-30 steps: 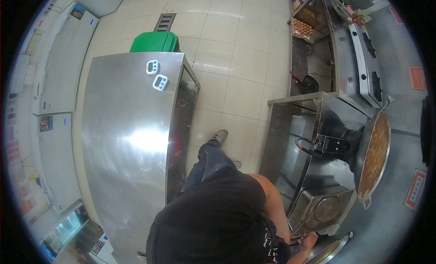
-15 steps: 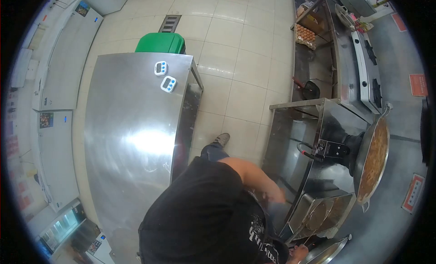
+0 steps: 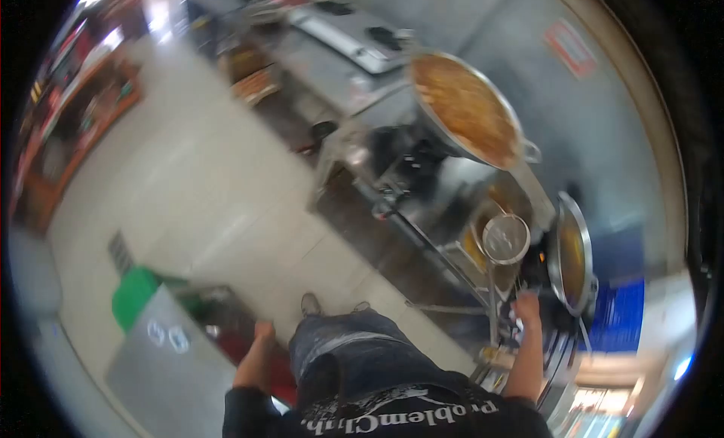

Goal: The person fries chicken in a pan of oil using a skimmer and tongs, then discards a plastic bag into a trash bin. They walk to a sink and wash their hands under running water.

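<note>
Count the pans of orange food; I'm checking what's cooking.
2: a large pan at top centre, and a smaller pan at the right, just beyond the right hand. The picture is blurred, so others may be hidden.

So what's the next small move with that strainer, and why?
Probably ease the strainer sideways over the wok. The right hand seems to grip its long handle, the mesh sits over the steel container just beside the wok, and the left hand is off by the table edge.

black shirt (image 3: 392, 419): seemingly "problemclub"
</note>
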A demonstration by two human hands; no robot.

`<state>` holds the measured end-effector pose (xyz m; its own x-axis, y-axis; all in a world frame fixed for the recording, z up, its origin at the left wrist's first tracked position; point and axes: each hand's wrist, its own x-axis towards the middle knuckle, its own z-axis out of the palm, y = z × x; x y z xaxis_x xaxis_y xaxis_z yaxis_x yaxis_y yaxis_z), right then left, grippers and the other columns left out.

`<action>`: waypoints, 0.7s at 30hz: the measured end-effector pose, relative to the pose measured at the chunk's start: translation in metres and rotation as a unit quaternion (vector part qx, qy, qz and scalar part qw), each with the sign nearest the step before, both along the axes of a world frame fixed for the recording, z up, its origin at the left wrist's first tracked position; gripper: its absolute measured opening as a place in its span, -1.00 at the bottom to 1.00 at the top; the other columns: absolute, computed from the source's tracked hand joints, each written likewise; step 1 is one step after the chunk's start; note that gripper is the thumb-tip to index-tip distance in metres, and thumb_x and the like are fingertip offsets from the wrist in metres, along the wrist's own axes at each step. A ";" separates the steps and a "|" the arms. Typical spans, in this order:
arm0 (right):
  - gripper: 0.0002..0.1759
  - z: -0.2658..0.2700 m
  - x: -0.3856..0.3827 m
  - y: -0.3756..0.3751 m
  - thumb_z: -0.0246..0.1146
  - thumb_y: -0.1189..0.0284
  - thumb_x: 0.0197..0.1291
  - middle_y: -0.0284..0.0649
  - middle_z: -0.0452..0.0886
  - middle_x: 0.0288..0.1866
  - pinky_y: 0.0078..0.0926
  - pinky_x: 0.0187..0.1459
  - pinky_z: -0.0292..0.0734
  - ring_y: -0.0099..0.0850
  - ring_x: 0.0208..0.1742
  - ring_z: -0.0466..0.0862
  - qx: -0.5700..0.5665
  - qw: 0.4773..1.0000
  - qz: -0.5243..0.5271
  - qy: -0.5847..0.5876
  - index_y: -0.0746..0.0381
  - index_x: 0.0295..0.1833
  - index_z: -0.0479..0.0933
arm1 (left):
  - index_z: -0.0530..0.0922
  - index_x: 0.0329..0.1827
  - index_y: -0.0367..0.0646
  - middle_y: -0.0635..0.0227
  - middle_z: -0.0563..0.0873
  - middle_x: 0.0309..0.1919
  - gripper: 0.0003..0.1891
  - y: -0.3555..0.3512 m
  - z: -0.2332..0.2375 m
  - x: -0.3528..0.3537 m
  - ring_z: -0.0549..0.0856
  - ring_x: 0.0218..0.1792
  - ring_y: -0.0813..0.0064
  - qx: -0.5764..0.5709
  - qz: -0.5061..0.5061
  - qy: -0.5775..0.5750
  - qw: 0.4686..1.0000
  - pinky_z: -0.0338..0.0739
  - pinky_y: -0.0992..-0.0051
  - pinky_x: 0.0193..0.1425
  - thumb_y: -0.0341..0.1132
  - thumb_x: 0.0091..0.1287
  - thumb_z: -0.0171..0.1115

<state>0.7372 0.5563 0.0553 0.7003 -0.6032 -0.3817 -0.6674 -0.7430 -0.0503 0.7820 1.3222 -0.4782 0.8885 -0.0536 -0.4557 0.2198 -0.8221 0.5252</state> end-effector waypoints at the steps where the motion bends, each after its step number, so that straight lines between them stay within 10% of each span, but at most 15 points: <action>1: -0.83 -0.012 -0.004 0.001 0.23 0.44 0.29 -0.09 0.66 -0.32 -0.16 -0.46 0.66 -0.22 -0.43 0.67 0.070 0.982 -0.128 -0.118 0.33 -0.15 0.62 | 0.61 0.25 -0.25 -0.02 0.72 0.11 -0.63 0.005 0.065 -0.001 0.72 0.04 0.14 -0.105 0.294 0.261 0.914 0.63 0.18 0.11 -0.28 0.52 0.05; 2: -0.84 -0.029 -0.006 0.001 0.17 0.47 0.35 -0.18 0.63 -0.35 -0.25 -0.54 0.65 -0.33 -0.50 0.62 0.138 0.933 -0.241 -0.231 0.32 -0.08 0.59 | 0.58 0.21 -0.18 0.01 0.71 -0.03 -0.65 0.020 0.081 -0.010 0.70 -0.04 0.11 -0.259 0.373 0.270 0.849 0.61 0.10 -0.07 -0.19 0.51 0.08; 3: -0.84 -0.024 -0.002 0.010 0.17 0.47 0.35 -0.18 0.63 -0.35 -0.25 -0.54 0.65 -0.33 -0.50 0.62 0.140 0.924 -0.260 -0.241 0.32 -0.08 0.59 | 0.53 0.17 -0.15 0.13 0.64 -0.19 -0.66 0.034 0.082 -0.017 0.64 -0.16 0.15 -0.110 0.205 0.354 0.906 0.53 0.01 -0.20 -0.12 0.52 0.08; 5: -0.89 0.000 0.006 0.039 0.16 0.47 0.41 -0.33 0.58 -0.40 -0.38 -0.58 0.63 -0.52 -0.50 0.57 0.201 0.886 -0.336 -0.247 0.23 -0.05 0.55 | 0.51 0.08 -0.11 0.19 0.56 -0.28 -0.69 0.027 0.115 -0.027 0.59 -0.24 0.20 -0.221 0.459 0.376 0.774 0.45 -0.02 -0.25 -0.07 0.53 0.08; 11: -0.90 0.044 -0.005 0.065 0.16 0.42 0.45 -0.37 0.52 -0.47 -0.45 -0.60 0.52 -0.58 -0.58 0.45 0.319 0.791 -0.346 -0.390 0.20 -0.11 0.53 | 0.50 0.11 -0.09 0.20 0.61 -0.28 -0.67 0.018 0.129 0.008 0.64 -0.29 0.17 -0.247 0.424 0.397 0.776 0.46 0.03 -0.31 -0.06 0.49 0.08; 14: -0.89 0.093 0.014 0.079 0.12 0.43 0.42 -0.36 0.51 -0.48 -0.51 -0.59 0.47 -0.60 -0.58 0.44 0.287 0.800 -0.333 -0.407 0.21 -0.17 0.51 | 0.49 0.14 -0.09 0.22 0.62 -0.29 -0.65 0.010 0.125 0.044 0.66 -0.34 0.17 -0.279 0.408 0.383 0.781 0.46 0.08 -0.37 -0.06 0.48 0.09; 16: -0.86 0.112 0.032 0.074 0.08 0.45 0.39 -0.33 0.52 -0.47 -0.55 -0.59 0.47 -0.61 -0.59 0.46 0.259 0.821 -0.278 -0.427 0.23 -0.13 0.53 | 0.43 0.14 -0.11 0.25 0.61 -0.34 -0.64 0.006 0.116 0.068 0.63 -0.45 0.22 -0.290 0.166 0.226 0.915 0.42 0.20 -0.49 -0.06 0.47 0.08; 19: -0.79 0.143 0.090 0.069 0.07 0.46 0.39 -0.30 0.58 -0.46 -0.55 -0.58 0.47 -0.59 -0.59 0.50 0.184 0.849 -0.220 -0.445 0.30 0.01 0.55 | 0.38 0.18 -0.13 0.22 0.61 -0.34 -0.60 -0.005 0.121 0.129 0.62 -0.49 0.25 -0.378 0.362 0.349 0.777 0.38 0.26 -0.55 -0.04 0.47 0.09; 21: -0.76 0.155 0.139 0.051 0.07 0.48 0.42 -0.23 0.63 -0.41 -0.47 -0.50 0.55 -0.47 -0.55 0.59 0.099 0.886 -0.178 -0.416 0.32 0.09 0.53 | 0.40 0.22 -0.16 0.19 0.65 -0.28 -0.56 -0.009 0.120 0.164 0.65 -0.41 0.22 -0.355 0.328 0.318 0.815 0.42 0.24 -0.46 -0.03 0.47 0.12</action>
